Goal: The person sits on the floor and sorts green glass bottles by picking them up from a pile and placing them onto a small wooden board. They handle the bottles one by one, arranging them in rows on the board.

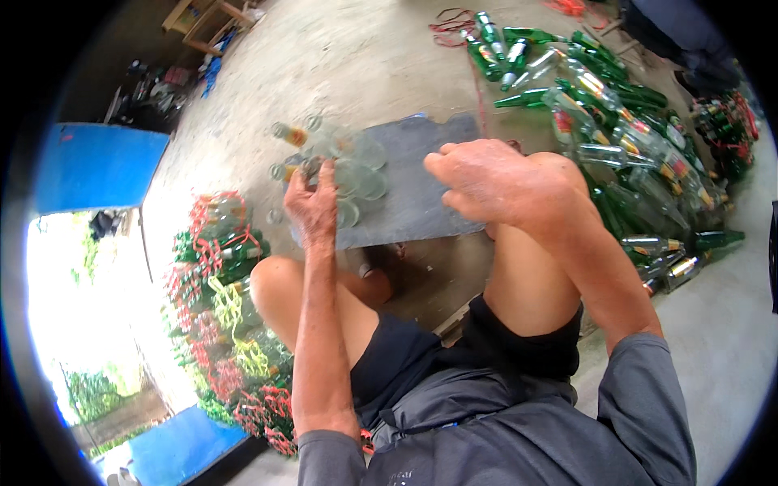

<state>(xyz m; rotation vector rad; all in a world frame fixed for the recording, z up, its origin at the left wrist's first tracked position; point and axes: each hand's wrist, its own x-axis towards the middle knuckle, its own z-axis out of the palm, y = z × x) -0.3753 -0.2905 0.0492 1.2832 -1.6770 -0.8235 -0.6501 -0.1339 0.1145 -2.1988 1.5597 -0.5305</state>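
Observation:
My left hand grips a clear glass bottle near its neck, among several similar bottles standing in a cluster at the left end of a worn dark grey board. Their necks point up-left in the fisheye view. My right hand hangs over the right part of the board, fingers loosely bent and apart, with nothing visible in it. My bare knees flank the board.
Loose green and clear bottles lie heaped at the right; red cord beside them. Stacked bundles tied with red and yellow cord stand at the left, near blue panels. A person's dark-clothed leg shows at top right.

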